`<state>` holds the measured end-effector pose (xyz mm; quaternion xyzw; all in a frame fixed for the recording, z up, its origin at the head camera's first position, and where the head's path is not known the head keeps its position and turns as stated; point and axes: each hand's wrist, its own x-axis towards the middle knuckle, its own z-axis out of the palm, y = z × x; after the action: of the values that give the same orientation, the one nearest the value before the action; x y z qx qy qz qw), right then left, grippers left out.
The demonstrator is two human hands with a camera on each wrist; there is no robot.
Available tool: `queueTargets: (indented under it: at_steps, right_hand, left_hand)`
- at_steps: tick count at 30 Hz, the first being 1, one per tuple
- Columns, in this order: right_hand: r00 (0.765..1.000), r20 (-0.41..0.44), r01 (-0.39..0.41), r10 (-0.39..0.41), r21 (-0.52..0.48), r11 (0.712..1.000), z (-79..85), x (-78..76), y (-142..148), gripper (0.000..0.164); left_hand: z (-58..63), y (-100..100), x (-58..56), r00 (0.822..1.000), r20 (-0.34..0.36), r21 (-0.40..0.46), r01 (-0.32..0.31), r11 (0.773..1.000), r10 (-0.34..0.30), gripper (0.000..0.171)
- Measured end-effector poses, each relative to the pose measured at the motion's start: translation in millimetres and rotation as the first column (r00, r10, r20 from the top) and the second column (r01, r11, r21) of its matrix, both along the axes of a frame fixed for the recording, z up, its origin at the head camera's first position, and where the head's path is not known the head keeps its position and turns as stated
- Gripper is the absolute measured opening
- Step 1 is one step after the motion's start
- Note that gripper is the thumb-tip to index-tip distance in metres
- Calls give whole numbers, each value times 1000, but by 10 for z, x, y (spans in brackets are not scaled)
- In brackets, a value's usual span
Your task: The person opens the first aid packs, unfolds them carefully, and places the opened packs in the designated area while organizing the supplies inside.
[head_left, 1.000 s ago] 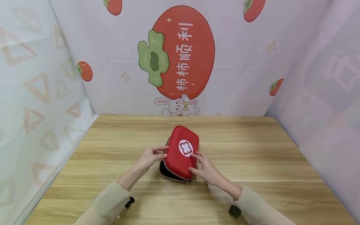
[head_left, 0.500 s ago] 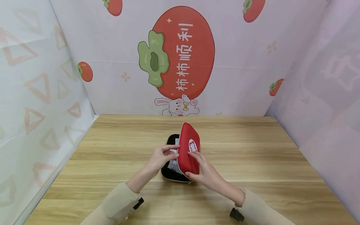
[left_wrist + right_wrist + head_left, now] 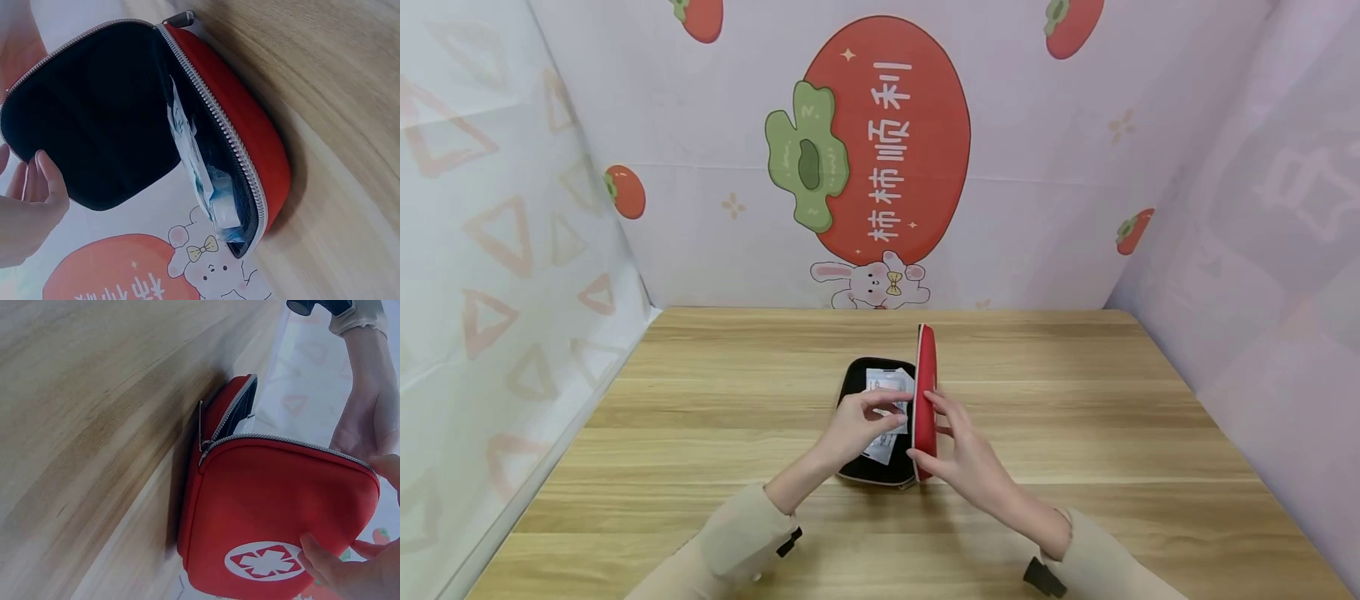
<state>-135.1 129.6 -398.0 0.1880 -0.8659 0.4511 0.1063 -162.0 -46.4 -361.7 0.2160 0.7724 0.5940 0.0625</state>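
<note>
A red first-aid case (image 3: 927, 417) with a white emblem lies on the table, unzipped, its lid standing nearly upright. Silvery-white packets (image 3: 880, 450) lie in its black-lined base, partly hidden by my left hand (image 3: 857, 425). That hand's thumb and fingers are loosely bent, with the tips by the lid's inner edge; exact contact is unclear. My right hand (image 3: 973, 462) holds the lid from outside, thumb at the rim and fingers on the red face. In the left wrist view, clear-wrapped items (image 3: 222, 206) show inside the base.
The wooden table (image 3: 715, 392) extends around the case. A patterned cloth backdrop (image 3: 1037, 183) rises behind it, with cloth walls on both sides. A zipper pull (image 3: 201, 428) hangs at the case's corner. Dark devices (image 3: 1045, 577) sit by both cuffs.
The lid has swung up and to the right from nearly closed to nearly upright, exposing the packets. My left hand has moved right along with it; my right hand has shifted slightly right.
</note>
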Motion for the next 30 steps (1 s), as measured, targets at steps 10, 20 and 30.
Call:
queueTargets:
  at_steps: [10, 20, 30]
  right_hand:
    - [999, 29, 27, -27, -10, 1000, -13, 29, 100, 72]
    - [988, 141, 62, -56, -38, 997, 22, 79, 206, 72]
    - [971, 234, 84, -56, -113, 990, 9, 75, 398, 68]
  left_hand:
    - [-178, -103, -61, 991, -131, -77, 4, 997, -15, 24]
    - [-446, -393, -172, 995, -51, -86, -96, 992, 91, 25]
    - [-562, -631, -199, 964, 22, -162, -259, 952, 266, 29]
